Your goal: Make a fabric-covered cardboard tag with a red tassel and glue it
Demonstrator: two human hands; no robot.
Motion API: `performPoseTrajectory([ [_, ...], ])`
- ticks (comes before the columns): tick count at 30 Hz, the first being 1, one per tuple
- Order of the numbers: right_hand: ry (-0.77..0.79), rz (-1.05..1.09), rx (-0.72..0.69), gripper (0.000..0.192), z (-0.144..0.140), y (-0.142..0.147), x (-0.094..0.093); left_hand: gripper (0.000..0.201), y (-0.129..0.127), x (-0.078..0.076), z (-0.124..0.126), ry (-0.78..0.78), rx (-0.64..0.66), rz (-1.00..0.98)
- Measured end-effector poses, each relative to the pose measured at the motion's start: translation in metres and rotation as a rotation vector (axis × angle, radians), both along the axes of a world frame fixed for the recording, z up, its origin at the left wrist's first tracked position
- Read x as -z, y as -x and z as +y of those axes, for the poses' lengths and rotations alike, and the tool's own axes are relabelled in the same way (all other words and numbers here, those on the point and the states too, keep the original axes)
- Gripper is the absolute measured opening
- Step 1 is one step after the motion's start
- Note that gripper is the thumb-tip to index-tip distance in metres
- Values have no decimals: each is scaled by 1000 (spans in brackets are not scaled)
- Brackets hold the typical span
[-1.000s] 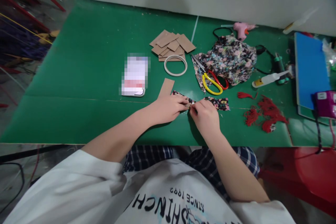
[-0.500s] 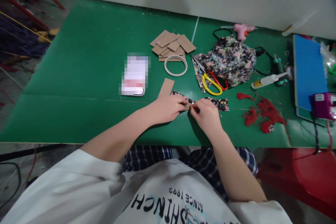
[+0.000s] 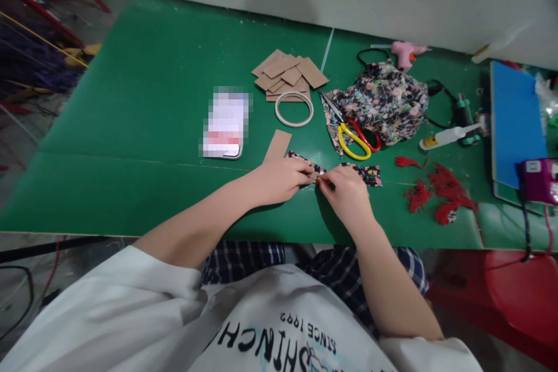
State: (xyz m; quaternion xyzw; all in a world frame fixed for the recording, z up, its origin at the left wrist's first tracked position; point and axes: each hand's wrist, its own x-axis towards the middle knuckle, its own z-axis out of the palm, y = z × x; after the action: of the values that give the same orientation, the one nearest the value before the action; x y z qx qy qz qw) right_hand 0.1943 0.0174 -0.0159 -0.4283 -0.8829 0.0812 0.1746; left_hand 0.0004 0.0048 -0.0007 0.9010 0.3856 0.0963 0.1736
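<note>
My left hand (image 3: 279, 179) and my right hand (image 3: 346, 192) meet at the middle of the green table (image 3: 143, 128). Both pinch a narrow strip of dark floral fabric (image 3: 368, 173) that lies flat, its ends showing on either side of my fingers. A small bit of cardboard seems pinched between the fingertips. A loose cardboard strip (image 3: 278, 145) lies just beyond my left hand.
Further back lie a stack of cardboard pieces (image 3: 290, 72), a white tape ring (image 3: 294, 108), yellow and red scissors (image 3: 355, 140), a floral fabric heap (image 3: 383, 102) and a pink glue gun (image 3: 405, 52). A phone (image 3: 224, 128), red tassels (image 3: 436, 195), a glue bottle (image 3: 444, 137) and a blue board (image 3: 517, 119) are nearby.
Hands stay pinched on the fabric strip; only small finger shifts and a slight move of the camera.
</note>
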Motion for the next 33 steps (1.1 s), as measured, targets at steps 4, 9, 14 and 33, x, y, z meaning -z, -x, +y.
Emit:
performPoseTrajectory([
  [4, -40, -41, 6, 19, -2, 3, 0, 32, 0, 1, 0, -2, -3, -2],
  [9, -92, -95, 0, 21, -4, 4, 1, 33, 0, 1, 0, -12, 1, -9],
  [14, -158, -178, -72, 21, -2, 5, -1, 32, 0, -1, 0, 13, 7, -9],
  [33, 132, 3, -151, 13, 22, -11, -4, 34, 0, -1, -1, 13, -3, 11],
])
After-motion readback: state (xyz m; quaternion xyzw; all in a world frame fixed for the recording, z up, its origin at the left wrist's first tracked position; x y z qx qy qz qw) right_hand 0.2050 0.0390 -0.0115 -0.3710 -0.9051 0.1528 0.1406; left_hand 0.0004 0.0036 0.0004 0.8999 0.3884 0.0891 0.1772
